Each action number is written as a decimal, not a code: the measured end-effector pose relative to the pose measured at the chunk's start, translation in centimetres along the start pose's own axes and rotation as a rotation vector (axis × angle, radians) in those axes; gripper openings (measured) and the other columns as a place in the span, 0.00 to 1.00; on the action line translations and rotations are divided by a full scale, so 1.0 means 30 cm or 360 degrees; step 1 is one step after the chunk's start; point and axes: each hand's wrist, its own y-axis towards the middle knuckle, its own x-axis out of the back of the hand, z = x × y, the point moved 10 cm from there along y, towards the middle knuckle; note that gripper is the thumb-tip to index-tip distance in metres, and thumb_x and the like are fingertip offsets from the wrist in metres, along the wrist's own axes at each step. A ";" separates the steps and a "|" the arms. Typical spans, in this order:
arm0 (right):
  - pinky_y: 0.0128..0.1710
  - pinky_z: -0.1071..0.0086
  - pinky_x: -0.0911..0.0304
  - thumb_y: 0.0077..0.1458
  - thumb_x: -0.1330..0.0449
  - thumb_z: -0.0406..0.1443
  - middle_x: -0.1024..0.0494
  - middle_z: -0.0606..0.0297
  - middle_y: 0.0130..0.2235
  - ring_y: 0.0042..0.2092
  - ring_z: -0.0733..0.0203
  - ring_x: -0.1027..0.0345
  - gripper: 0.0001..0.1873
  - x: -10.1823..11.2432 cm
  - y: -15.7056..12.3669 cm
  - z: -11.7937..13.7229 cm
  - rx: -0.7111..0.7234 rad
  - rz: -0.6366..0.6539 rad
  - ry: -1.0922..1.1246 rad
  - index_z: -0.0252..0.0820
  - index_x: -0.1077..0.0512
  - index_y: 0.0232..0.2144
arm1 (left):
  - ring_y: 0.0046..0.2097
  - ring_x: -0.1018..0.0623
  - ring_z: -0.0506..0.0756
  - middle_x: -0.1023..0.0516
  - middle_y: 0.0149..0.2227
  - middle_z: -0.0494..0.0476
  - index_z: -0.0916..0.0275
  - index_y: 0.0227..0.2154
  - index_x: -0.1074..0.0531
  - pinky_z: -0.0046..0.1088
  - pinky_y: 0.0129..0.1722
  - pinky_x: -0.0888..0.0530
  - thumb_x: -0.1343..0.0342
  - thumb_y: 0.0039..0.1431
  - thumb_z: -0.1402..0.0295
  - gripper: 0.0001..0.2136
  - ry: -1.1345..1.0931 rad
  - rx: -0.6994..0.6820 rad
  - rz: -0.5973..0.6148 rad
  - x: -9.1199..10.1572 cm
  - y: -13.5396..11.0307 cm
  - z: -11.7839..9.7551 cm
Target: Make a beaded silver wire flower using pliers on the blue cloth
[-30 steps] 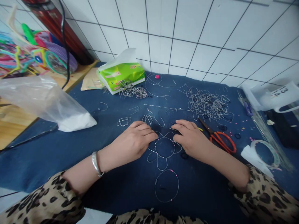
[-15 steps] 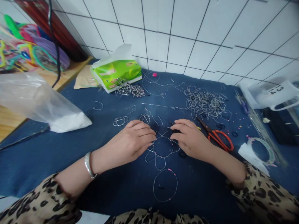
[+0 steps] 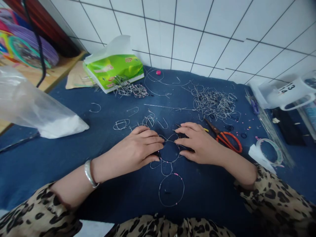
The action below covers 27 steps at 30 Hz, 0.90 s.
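Note:
A flower-shaped wire frame [image 3: 167, 162], a ring with looped petals and small pink beads, lies on the dark blue cloth between my hands. My left hand [image 3: 145, 146] has its bent fingers and thumb on the ring's left side and covers petals there. On the opposite edge, my right hand [image 3: 194, 141] grips the wire between curved fingers and thumb. Pointed metal tips and a bit of yellow handle show around the right hand; the rest of that tool is hidden. Just below the flower rests a plain wire ring [image 3: 159, 194] with a few pink beads.
Orange-handled scissors [image 3: 230, 141] and a tape roll [image 3: 281, 153] lie right of my hands. Behind are a tangle of bent wires [image 3: 214, 103], a green tissue pack [image 3: 113, 69] and loose wire hooks. A plastic bag [image 3: 59, 126] stands left, a white jug [image 3: 293, 92] far right.
The view has shifted, moving the whole scene slightly left and up. My fingers have come closer around the flower's ring, covering more of its side petals.

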 end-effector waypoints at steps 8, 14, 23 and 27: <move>0.52 0.48 0.48 0.53 0.42 0.40 0.38 0.60 0.56 0.59 0.46 0.54 0.18 0.002 -0.006 0.001 -0.0013 0.0091 -0.0086 0.49 0.31 0.47 | 0.50 0.31 0.58 0.27 0.49 0.55 0.58 0.45 0.30 0.41 0.53 0.41 0.48 0.59 0.60 0.14 0.0028 0.0036 0.0022 -0.006 -0.003 0.003; 0.52 0.50 0.49 0.53 0.43 0.38 0.36 0.57 0.55 0.60 0.47 0.54 0.16 0.021 -0.009 0.027 0.0031 -0.0006 -0.0107 0.45 0.30 0.46 | 0.50 0.31 0.58 0.27 0.49 0.55 0.58 0.45 0.30 0.41 0.54 0.42 0.49 0.59 0.60 0.14 0.0020 0.0017 0.0016 -0.007 -0.003 -0.002; 0.53 0.53 0.53 0.53 0.46 0.30 0.33 0.62 0.50 0.59 0.51 0.53 0.18 -0.012 -0.022 0.154 0.0372 0.0095 0.0021 0.54 0.29 0.44 | 0.50 0.31 0.58 0.26 0.48 0.57 0.59 0.46 0.31 0.42 0.54 0.42 0.49 0.59 0.61 0.14 0.0010 -0.0002 -0.0003 0.000 -0.003 -0.010; 0.53 0.53 0.52 0.53 0.47 0.29 0.34 0.62 0.52 0.59 0.51 0.53 0.18 -0.040 -0.021 0.172 0.0426 0.0192 0.0017 0.54 0.29 0.44 | 0.51 0.31 0.58 0.26 0.48 0.57 0.59 0.47 0.31 0.41 0.54 0.43 0.49 0.59 0.61 0.14 0.0019 -0.0001 0.0009 0.000 -0.005 -0.007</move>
